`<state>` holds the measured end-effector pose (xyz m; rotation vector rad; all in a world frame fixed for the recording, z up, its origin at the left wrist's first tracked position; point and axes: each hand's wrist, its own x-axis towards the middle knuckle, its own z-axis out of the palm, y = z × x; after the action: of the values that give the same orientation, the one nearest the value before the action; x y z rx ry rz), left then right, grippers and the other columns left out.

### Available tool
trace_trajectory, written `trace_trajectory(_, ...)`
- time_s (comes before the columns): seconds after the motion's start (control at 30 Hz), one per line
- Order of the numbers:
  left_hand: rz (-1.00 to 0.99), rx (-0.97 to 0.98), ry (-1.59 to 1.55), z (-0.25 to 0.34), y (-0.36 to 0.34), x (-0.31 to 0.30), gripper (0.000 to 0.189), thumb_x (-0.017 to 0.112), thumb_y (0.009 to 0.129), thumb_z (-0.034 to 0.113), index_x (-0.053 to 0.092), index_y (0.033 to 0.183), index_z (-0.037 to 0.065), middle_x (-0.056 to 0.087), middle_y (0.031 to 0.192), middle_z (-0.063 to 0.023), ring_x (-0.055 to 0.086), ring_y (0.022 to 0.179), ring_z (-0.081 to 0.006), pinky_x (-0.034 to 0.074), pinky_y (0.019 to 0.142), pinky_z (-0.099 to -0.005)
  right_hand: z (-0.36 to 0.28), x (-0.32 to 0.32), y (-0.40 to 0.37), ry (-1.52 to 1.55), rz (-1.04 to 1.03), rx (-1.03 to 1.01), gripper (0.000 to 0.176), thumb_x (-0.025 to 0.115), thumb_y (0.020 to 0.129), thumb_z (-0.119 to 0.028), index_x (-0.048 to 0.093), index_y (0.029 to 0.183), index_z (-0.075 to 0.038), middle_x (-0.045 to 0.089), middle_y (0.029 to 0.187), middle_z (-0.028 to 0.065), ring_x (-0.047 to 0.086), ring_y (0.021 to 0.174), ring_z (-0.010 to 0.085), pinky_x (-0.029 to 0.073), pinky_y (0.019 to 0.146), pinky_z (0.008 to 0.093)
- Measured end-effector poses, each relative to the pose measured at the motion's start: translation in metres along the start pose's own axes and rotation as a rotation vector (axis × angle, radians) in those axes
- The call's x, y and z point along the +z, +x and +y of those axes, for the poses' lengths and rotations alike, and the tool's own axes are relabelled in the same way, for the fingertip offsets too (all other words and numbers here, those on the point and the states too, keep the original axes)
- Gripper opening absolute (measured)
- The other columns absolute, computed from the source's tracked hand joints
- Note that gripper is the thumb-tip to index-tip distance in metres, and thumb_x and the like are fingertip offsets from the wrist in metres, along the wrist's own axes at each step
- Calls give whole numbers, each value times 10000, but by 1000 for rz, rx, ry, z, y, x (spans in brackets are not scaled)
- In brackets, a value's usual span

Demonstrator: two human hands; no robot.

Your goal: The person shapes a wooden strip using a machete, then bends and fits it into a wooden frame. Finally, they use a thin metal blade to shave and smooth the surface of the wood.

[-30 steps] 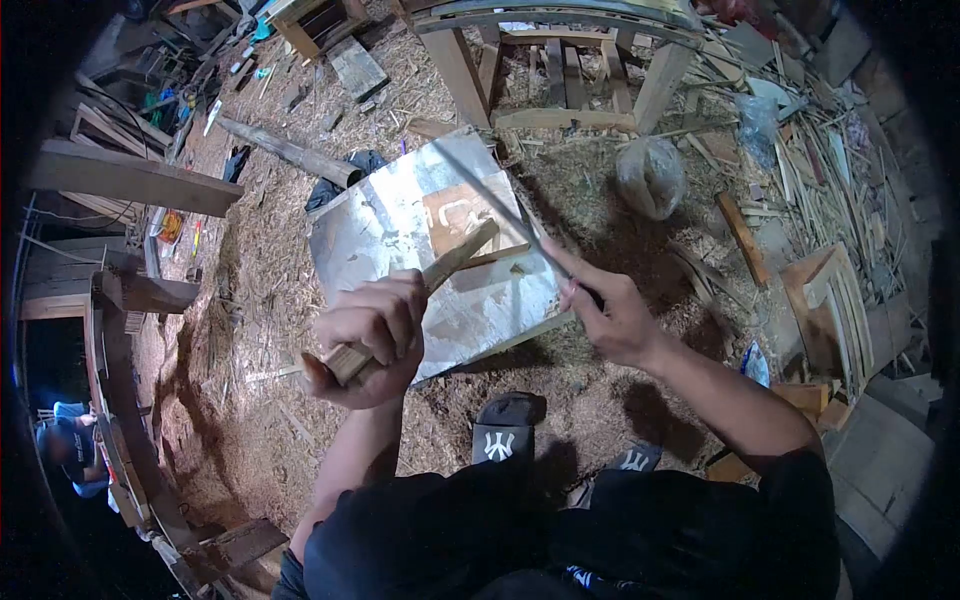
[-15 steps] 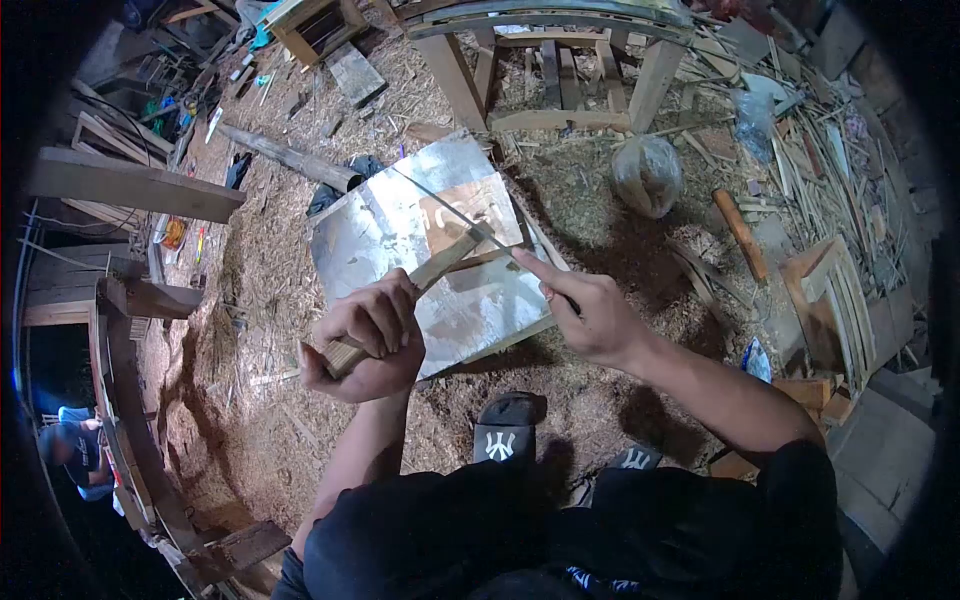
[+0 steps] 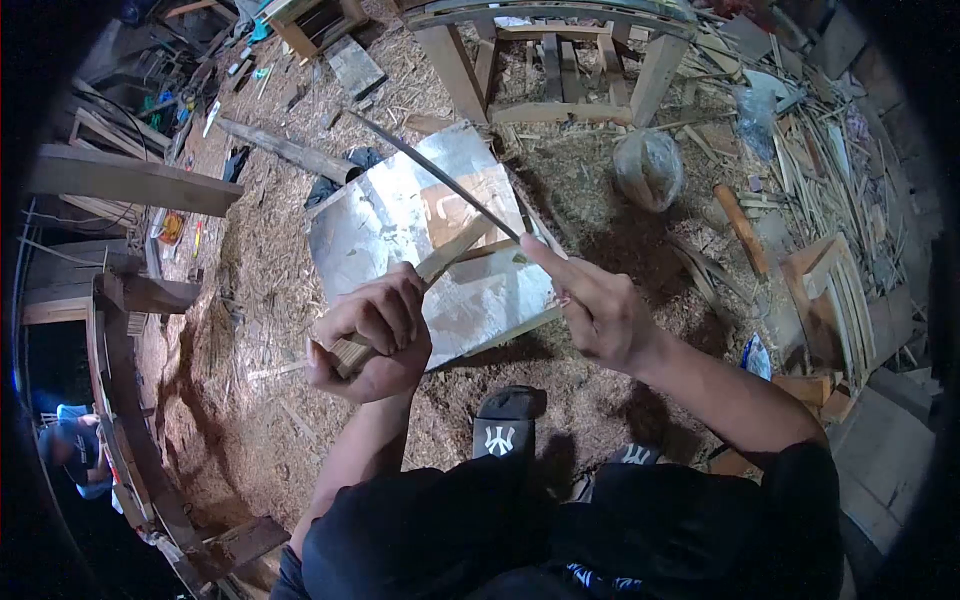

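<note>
My left hand [image 3: 372,335] is wrapped round a narrow strip of wood [image 3: 456,250], whose far end angles up and to the right. In my right hand [image 3: 605,312] is a long, thin, dark metal file [image 3: 432,168], with the index finger stretched along it. The file slants up and to the left, crossing near the strip's far end in this view. Below both hands lies a pale, worn board [image 3: 365,245] with a brown patch carrying white marks. The file's handle end is hidden inside my right fist.
A wooden frame [image 3: 570,115] stands ahead, with a clear plastic bag [image 3: 648,172] near its right leg. A wooden roller-like stick [image 3: 740,232] and another frame [image 3: 830,305] lie to the right. Sawdust covers the floor. Another person [image 3: 75,450] sits far left.
The file has swung so its tip reaches farther up and left, with its flat side showing more. My right hand has shifted slightly right; my left hand still grips the strip.
</note>
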<state>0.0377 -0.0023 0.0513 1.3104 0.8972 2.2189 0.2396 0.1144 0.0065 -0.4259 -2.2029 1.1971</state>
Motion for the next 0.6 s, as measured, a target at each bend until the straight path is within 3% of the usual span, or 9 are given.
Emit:
trace_trajectory(0.03, 5, -2, 3, 1, -1, 0, 660, 317, 937, 571, 363, 481, 97, 351, 415, -30, 299, 372, -172, 291, 521, -361, 5, 3, -2, 3, -5, 1, 570, 462, 936, -32, 446, 1488, -175, 620, 773, 183, 646, 669, 283, 542, 665, 423)
trace_trajectory(0.1, 19, -15, 6, 0, 3, 2, 654, 315, 934, 567, 362, 481, 97, 355, 416, -30, 296, 374, -173, 295, 533, -362, 16, 8, 0, -329, -243, 140, 548, 465, 984, -105, 381, 1519, -191, 588, 693, 109, 608, 548, 230, 587, 551, 387)
trace_trajectory(0.23, 22, -10, -49, 0, 1, -3, 634, 325, 927, 547, 366, 487, 92, 366, 427, -35, 294, 390, -175, 298, 541, -363, 5, 0, 2, -175, -181, 150, 567, 469, 981, -104, 361, 1528, -211, 584, 688, 104, 608, 545, 226, 591, 523, 401)
trace_trajectory(0.3, 12, -5, -43, -2, 3, -2, 632, 324, 927, 546, 368, 487, 94, 365, 427, -35, 297, 391, -175, 297, 541, -362, -9, -5, 4, -65, -84, 119, 587, 484, 922, -27, 439, 1489, -174, 617, 788, 204, 659, 667, 325, 549, 657, 435)
trace_trajectory(0.33, 1, -3, -34, -1, 1, -2, 631, 324, 927, 546, 370, 487, 95, 365, 426, -36, 299, 391, -175, 297, 541, -360, -2, -1, 1, -61, -92, 121, 587, 484, 922, -27, 439, 1489, -174, 617, 788, 204, 659, 667, 325, 549, 657, 435)
trace_trajectory(0.4, 15, -19, -16, 0, 1, -2, 628, 322, 927, 544, 367, 488, 97, 362, 427, -36, 297, 391, -175, 296, 542, -361, 14, 5, -4, -268, -88, -32, 559, 468, 983, -109, 368, 1524, -204, 575, 680, 103, 607, 548, 219, 599, 518, 375)
trace_trajectory(0.5, 21, -13, -33, 0, 3, -1, 622, 321, 928, 540, 364, 491, 99, 357, 428, -37, 293, 393, -180, 296, 547, -363, 17, 3, -1, -246, -180, 128, 583, 491, 961, -67, 379, 1518, -198, 563, 682, 81, 600, 543, 191, 611, 522, 337)
trace_trajectory(0.6, 18, -17, -38, 0, -1, 0, 617, 321, 927, 536, 363, 494, 99, 357, 432, -38, 291, 397, -183, 299, 555, -366, 7, 2, -6, -320, -139, 54, 555, 471, 979, -97, 381, 1517, -204, 607, 739, 97, 633, 579, 215, 626, 561, 344)
